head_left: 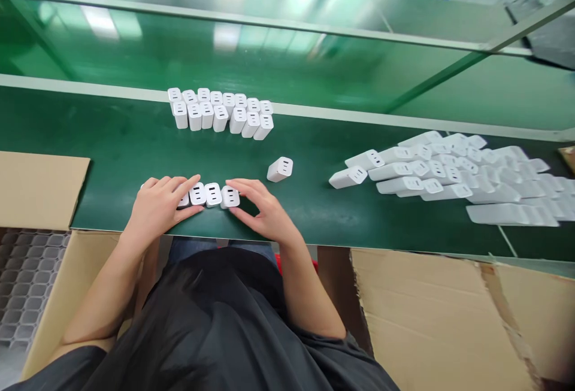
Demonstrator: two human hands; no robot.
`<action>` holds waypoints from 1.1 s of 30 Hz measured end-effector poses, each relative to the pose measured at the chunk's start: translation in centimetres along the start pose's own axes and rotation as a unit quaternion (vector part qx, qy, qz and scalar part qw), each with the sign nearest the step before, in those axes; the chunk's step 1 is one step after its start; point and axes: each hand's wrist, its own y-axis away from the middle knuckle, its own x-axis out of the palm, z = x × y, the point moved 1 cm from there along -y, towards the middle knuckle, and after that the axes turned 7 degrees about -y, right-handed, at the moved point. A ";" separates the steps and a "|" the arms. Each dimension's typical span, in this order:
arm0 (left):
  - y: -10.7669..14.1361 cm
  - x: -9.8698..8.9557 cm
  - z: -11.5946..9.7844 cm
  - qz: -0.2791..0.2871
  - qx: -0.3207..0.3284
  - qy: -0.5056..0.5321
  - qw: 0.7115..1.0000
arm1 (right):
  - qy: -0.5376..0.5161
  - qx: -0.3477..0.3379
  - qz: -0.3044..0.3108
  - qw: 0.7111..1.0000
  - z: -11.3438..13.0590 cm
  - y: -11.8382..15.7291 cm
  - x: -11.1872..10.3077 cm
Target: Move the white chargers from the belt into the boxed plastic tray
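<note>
A short row of white charger blocks point(213, 194), port faces up, stands near the front edge of the green bench. My left hand point(157, 204) is curled over the row's left end, thumb at the near side and fingers along the far side, partly hiding the chargers there. At the right end, my right hand point(263, 208) has its thumb and forefinger around the last charger point(230, 197). One single charger point(280, 169) stands apart, just beyond my right hand.
A double row of chargers point(220, 117) stands at the back ledge. To the right, many chargers point(431, 169) form a large cluster. Cardboard point(40, 190) lies on the left; below it is a box with a grey cell tray point(31, 283). Another carton point(417, 313) is at lower right.
</note>
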 end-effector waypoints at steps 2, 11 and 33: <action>0.0 -0.1 -0.1 -0.009 0.008 0.004 1.000 | -0.011 -0.015 -0.004 1.000 0.3 0.0 0.0; 0.5 -1.3 1.4 -0.015 0.003 0.012 1.000 | 0.248 0.077 -0.157 0.953 -4.1 1.5 -6.0; 0.3 -0.4 2.0 -0.018 0.032 0.057 0.998 | 0.002 -0.044 -0.045 0.998 -2.4 1.1 0.2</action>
